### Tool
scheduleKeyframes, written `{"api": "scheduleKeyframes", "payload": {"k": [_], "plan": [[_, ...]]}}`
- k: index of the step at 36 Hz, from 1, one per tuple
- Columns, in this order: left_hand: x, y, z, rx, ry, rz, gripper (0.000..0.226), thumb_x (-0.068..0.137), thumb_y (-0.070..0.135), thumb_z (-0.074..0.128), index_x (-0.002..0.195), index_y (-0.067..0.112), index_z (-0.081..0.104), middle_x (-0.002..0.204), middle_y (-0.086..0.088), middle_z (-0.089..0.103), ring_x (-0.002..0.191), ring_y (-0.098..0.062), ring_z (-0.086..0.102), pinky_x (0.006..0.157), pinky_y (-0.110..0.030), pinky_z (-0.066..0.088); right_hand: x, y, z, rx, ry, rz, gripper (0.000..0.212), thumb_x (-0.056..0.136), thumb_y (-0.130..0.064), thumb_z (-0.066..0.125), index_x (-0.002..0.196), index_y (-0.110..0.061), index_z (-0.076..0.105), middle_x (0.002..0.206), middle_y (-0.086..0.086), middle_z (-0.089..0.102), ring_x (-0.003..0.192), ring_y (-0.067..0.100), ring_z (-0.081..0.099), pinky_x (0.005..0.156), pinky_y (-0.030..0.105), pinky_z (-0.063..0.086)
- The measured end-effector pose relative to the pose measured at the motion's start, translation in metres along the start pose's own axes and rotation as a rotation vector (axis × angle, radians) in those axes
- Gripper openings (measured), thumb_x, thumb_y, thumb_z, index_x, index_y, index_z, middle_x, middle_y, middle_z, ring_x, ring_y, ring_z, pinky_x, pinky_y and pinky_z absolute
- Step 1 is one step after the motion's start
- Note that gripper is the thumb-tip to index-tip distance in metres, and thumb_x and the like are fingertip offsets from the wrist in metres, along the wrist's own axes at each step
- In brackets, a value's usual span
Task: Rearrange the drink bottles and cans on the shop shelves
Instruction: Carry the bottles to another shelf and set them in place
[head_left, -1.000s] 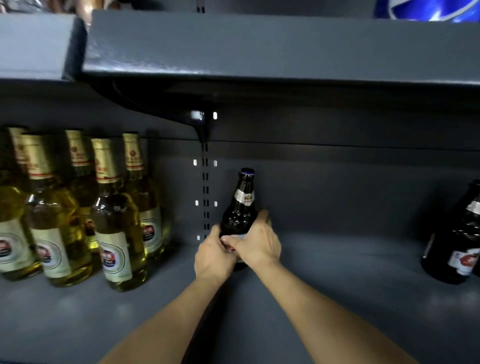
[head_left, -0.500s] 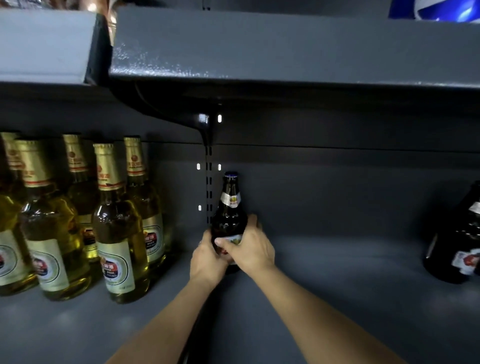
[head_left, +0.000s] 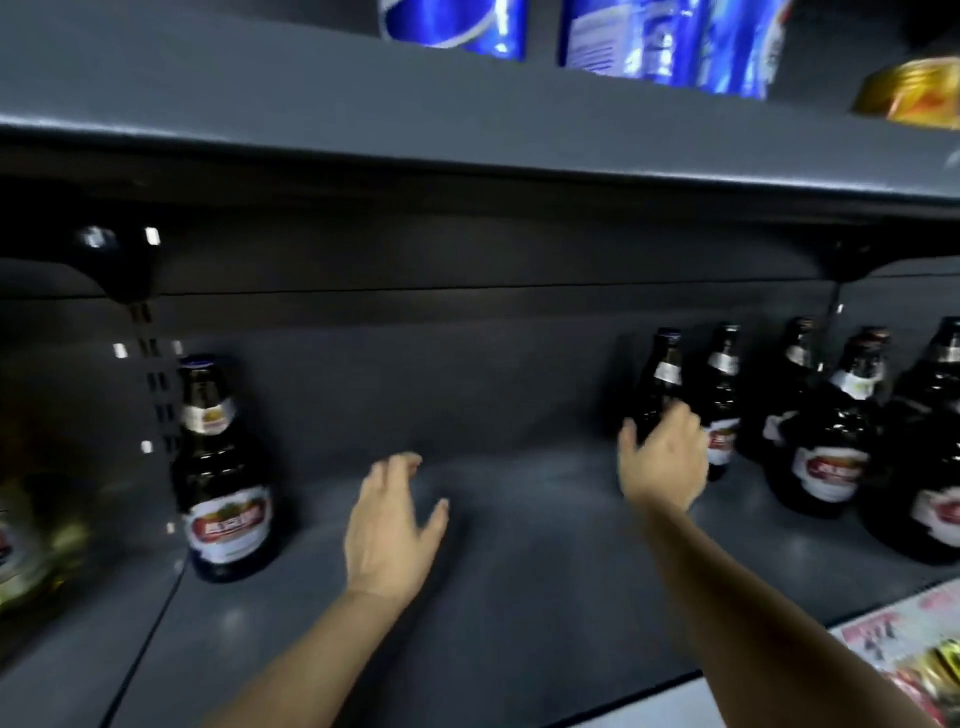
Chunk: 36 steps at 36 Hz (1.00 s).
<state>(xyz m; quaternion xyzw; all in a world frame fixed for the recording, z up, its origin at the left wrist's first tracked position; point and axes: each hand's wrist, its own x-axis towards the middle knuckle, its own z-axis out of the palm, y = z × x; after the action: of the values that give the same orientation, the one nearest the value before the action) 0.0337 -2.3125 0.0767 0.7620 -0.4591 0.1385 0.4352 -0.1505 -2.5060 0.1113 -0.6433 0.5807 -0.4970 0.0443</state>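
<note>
One dark beer bottle with a red-and-white label stands alone at the left of the grey shelf. Nothing touches it. My left hand hovers open over the bare middle of the shelf, fingers spread. To the right stands a group of several similar dark bottles. My right hand wraps around the lower body of the leftmost dark bottle in that group, thumb on its left side and fingers on its right. The picture is blurred by motion.
Blurred yellow bottles sit at the far left edge. The upper shelf hangs low overhead and carries blue cans and a golden can. Colourful packets lie below at the lower right.
Both hands have let go of the dark bottle, which now stands at the left. The view swung right. My right hand reached to the right-hand group and took hold of a bottle there.
</note>
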Motion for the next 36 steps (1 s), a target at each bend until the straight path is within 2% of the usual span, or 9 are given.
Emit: {"api": "scheduleKeyframes", "payload": {"k": [6,9,13,16,19,26,29,32,36], "plan": [[0.012,0.069,0.057,0.137,-0.224,0.025,0.053,0.088,0.041,0.060,0.133,0.026,0.036,0.129,0.006,0.042,0.121,-0.015,0.042,0.092,-0.032,0.044,0.049,0.050,-0.003,0.112,-0.253,0.069,0.080,0.081,-0.034,0.071,0.143,-0.005,0.029,0.141,0.017,0.043,0.129,0.037,0.038,0.098,0.047,0.037],[0.017,0.095,0.081,0.133,-0.280,0.004,0.059,0.089,0.041,0.060,0.139,0.027,0.032,0.135,0.008,0.039,0.126,-0.013,0.039,0.095,-0.031,0.043,0.064,0.062,0.006,0.194,-0.447,0.036,0.092,0.075,-0.031,0.077,0.145,-0.006,0.024,0.141,0.017,0.045,0.131,0.033,0.041,0.103,0.043,0.039],[0.018,0.116,0.103,0.114,-0.353,-0.020,0.065,0.089,0.039,0.061,0.143,0.025,0.028,0.140,0.007,0.037,0.129,-0.014,0.038,0.096,-0.032,0.045,0.069,0.069,0.014,0.269,-0.553,0.032,0.100,0.073,-0.029,0.080,0.149,-0.013,0.016,0.134,0.011,0.053,0.129,0.030,0.045,0.105,0.044,0.038],[0.016,0.124,0.112,0.116,-0.384,-0.061,0.066,0.089,0.039,0.062,0.144,0.025,0.027,0.142,0.007,0.035,0.129,-0.014,0.038,0.096,-0.033,0.046,0.071,0.070,0.014,0.264,-0.569,0.041,0.093,0.074,-0.030,0.080,0.145,-0.013,0.023,0.125,0.009,0.059,0.123,0.030,0.051,0.100,0.043,0.042],[0.014,0.126,0.116,0.107,-0.390,-0.113,0.066,0.088,0.038,0.063,0.143,0.026,0.028,0.141,0.006,0.035,0.128,-0.014,0.038,0.094,-0.033,0.047,0.069,0.064,0.007,0.222,-0.536,0.042,0.074,0.070,-0.037,0.082,0.124,-0.011,0.038,0.122,0.011,0.059,0.116,0.033,0.055,0.090,0.040,0.044],[0.013,0.114,0.112,-0.013,-0.343,-0.230,0.076,0.083,0.039,0.070,0.144,0.025,0.028,0.144,0.005,0.036,0.130,-0.015,0.041,0.096,-0.033,0.045,0.038,0.033,-0.002,0.242,-0.560,-0.015,0.068,0.065,-0.043,0.084,0.100,-0.016,0.032,0.111,0.006,0.059,0.111,0.032,0.058,0.085,0.036,0.044],[0.012,0.105,0.103,-0.060,-0.308,-0.268,0.087,0.081,0.041,0.072,0.149,0.024,0.020,0.150,0.003,0.032,0.134,-0.016,0.038,0.098,-0.031,0.041,0.017,0.009,-0.001,0.271,-0.604,-0.052,0.070,0.064,-0.046,0.084,0.100,-0.017,0.031,0.111,0.004,0.060,0.110,0.029,0.058,0.083,0.034,0.045],[0.011,0.095,0.089,-0.104,-0.258,-0.296,0.098,0.079,0.045,0.072,0.152,0.024,0.009,0.153,0.002,0.029,0.135,-0.017,0.036,0.095,-0.030,0.041,-0.005,-0.019,0.000,0.313,-0.653,-0.079,0.077,0.061,-0.049,0.084,0.112,-0.016,0.037,0.118,0.004,0.059,0.112,0.026,0.058,0.087,0.036,0.049],[0.013,0.076,0.068,-0.202,-0.170,-0.350,0.103,0.076,0.036,0.074,0.151,0.032,0.003,0.141,0.002,0.046,0.124,-0.018,0.049,0.086,-0.031,0.048,-0.036,-0.055,0.001,0.345,-0.705,-0.136,0.076,0.061,-0.046,0.084,0.117,-0.019,0.040,0.120,0.001,0.058,0.112,0.026,0.058,0.087,0.036,0.049]]}}
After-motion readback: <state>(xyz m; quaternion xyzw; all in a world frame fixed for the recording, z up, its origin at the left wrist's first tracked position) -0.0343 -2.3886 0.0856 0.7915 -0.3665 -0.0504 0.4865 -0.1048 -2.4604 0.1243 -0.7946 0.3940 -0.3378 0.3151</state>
